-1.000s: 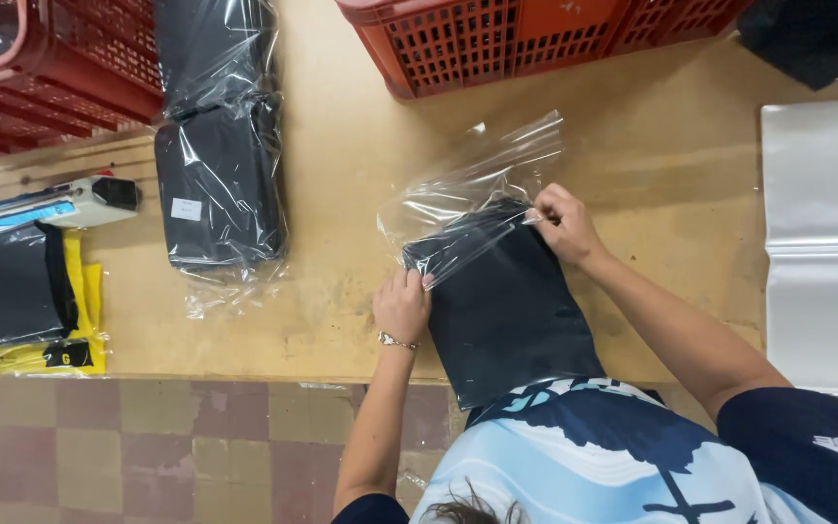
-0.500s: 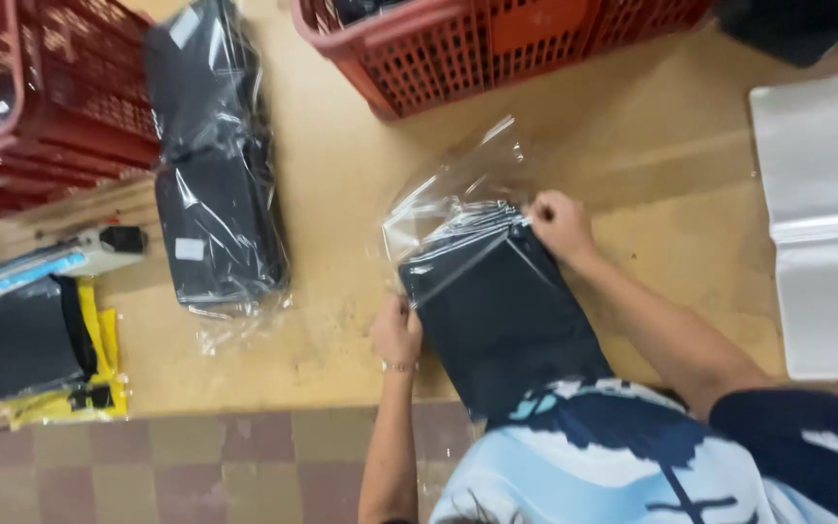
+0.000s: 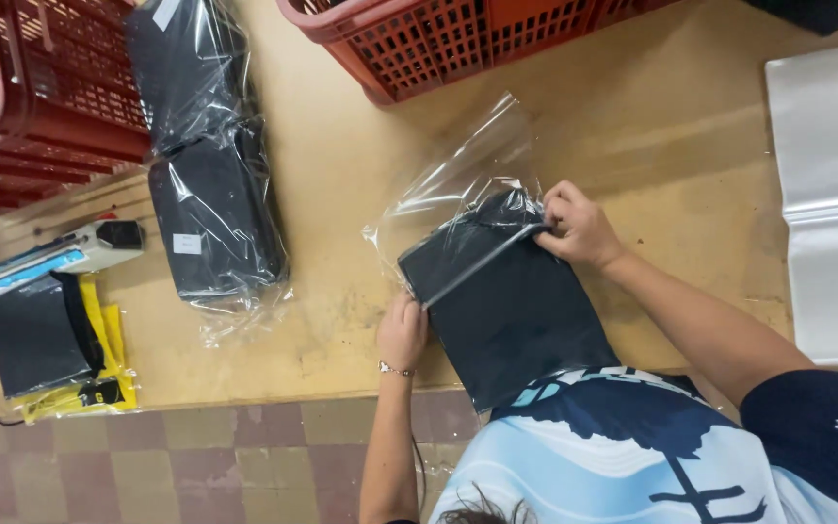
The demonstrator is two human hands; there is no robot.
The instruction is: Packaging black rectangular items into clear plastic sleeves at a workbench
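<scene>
A folded black garment (image 3: 521, 325) lies on the wooden table (image 3: 341, 175) right in front of me, its far end inside a clear plastic bag (image 3: 463, 180). My left hand (image 3: 402, 330) pinches the bag's mouth at the garment's left edge. At the right corner, my right hand (image 3: 579, 228) grips the same mouth. The bag's rim runs as a taut line across the garment between my two hands. A thin bracelet sits on my left wrist.
Two bagged black garments (image 3: 210, 209) lie to the left, one partly against a red crate (image 3: 41, 87). Another red crate (image 3: 458, 39) stands at the far edge. A stack of clear bags (image 3: 831, 194) lies right. A white-and-blue device (image 3: 60, 257) and a black-and-yellow item (image 3: 46, 344) sit far left.
Both hands have drawn the bag's mouth a little further over the black garment toward me. The view has shifted slightly.
</scene>
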